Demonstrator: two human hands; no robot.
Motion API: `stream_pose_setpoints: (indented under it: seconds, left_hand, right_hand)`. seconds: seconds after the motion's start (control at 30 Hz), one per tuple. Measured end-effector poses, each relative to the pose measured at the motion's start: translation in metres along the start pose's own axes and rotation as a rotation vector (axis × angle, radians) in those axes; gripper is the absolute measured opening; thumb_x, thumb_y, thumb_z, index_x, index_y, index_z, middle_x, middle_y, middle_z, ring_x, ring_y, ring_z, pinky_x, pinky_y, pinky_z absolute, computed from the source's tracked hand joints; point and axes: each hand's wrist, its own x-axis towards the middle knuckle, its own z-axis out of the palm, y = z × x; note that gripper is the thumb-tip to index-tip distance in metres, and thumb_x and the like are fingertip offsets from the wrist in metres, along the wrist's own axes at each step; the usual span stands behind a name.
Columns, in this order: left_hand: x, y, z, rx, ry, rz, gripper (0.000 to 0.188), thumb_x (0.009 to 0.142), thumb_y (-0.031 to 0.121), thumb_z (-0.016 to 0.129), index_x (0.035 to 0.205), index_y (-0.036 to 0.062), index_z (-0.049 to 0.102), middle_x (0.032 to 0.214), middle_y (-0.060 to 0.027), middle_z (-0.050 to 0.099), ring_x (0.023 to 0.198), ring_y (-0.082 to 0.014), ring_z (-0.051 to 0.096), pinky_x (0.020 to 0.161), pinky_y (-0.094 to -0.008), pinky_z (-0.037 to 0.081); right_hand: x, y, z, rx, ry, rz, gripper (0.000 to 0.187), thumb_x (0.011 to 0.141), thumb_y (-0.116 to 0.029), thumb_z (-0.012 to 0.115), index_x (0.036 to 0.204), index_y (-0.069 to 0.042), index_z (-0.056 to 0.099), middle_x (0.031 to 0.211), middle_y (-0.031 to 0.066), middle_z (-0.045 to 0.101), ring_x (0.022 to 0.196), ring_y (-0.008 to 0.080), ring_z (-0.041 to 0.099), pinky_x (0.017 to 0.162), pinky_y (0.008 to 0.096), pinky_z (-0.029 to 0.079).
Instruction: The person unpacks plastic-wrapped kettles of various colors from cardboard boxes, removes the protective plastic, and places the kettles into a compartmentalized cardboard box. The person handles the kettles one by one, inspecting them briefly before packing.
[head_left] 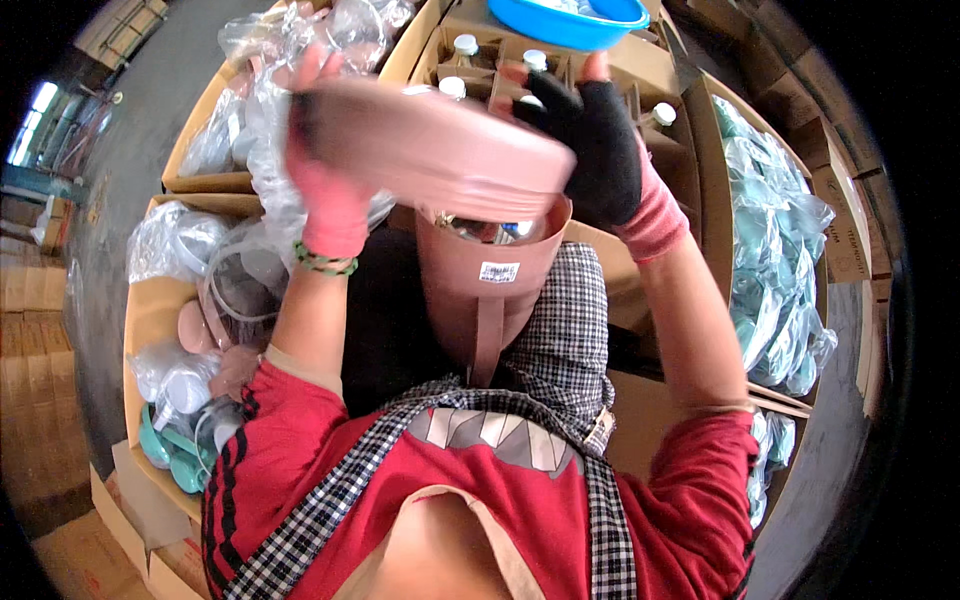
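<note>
A person sits with a big pink jug point(455, 275) in their lap. Its top is open, and the inside point(485, 230) looks shiny, like a mirror. A white sticker point(500, 272) is on its side, and its long handle point(487, 340) points toward the person's tummy.

Over the top of the jug is a long, round-edged pink piece point(430, 145). It is blurry, and I cannot tell if it touches the jug. The left grip point(325, 170), in a pink glove, is bent around one end of it, with the fingertips poking up past it. The right grip point(595, 150), in a black glove with a pink cuff, is open with its fingers spread. It is right by the other end, but I cannot tell if it touches.

On the left is a brown box point(145, 320) full of clear bags and pink and green things point(180, 455). On the right is another box with blue-green things point(770, 250) in clear bags. Past the hands, bottles point(466, 47) with white caps stand in a box with little rooms. A blue tub point(575, 30) is beyond them.
</note>
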Motion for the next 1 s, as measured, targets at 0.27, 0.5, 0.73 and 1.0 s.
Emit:
stream_pose_setpoints:
  seconds: [0.27,0.5,0.73,1.0]
  left_hand:
    - [-0.034,-0.017,-0.013,0.230,-0.595,-0.151,0.094,0.066,0.038,0.067,0.128,-0.0036,0.011,0.132,-0.0180,0.020,0.122,-0.0260,0.021,0.100,-0.0348,0.017]
    - [-0.056,-0.011,-0.001,0.520,-0.448,-0.197,0.082,0.066,0.031,0.068,0.123,-0.0056,0.020,0.126,-0.0243,0.025,0.118,-0.0342,0.025,0.097,-0.0391,0.023]
    - [-0.066,0.022,0.036,0.871,-0.512,-0.116,0.068,0.074,0.027,0.059,0.119,-0.0085,0.022,0.120,-0.0398,0.014,0.113,-0.0521,0.018,0.094,-0.0505,0.020]
    - [-0.062,0.004,0.034,0.801,-0.398,-0.112,0.060,0.074,0.028,0.059,0.116,-0.0055,0.032,0.116,-0.0290,0.034,0.111,-0.0465,0.026,0.092,-0.0478,0.025]
  right_hand:
    - [0.032,0.041,-0.074,0.180,0.076,-0.083,0.065,0.080,-0.056,0.035,0.092,0.005,0.052,0.090,0.0156,0.055,0.084,0.0241,0.054,0.080,0.0349,0.043]
    - [0.031,0.050,-0.076,0.176,0.055,0.017,0.060,0.082,-0.052,0.036,0.085,0.005,0.055,0.088,0.0159,0.056,0.080,0.0229,0.056,0.078,0.0337,0.045]
    - [0.044,0.056,-0.096,0.298,-0.067,0.259,0.053,0.080,-0.050,0.042,0.087,0.001,0.054,0.092,0.0180,0.056,0.082,0.0258,0.056,0.076,0.0359,0.046]
    - [0.004,0.052,-0.076,0.183,0.061,-0.022,0.046,0.081,-0.037,0.050,0.104,0.002,0.050,0.098,0.0130,0.053,0.089,0.0192,0.052,0.081,0.0307,0.041]
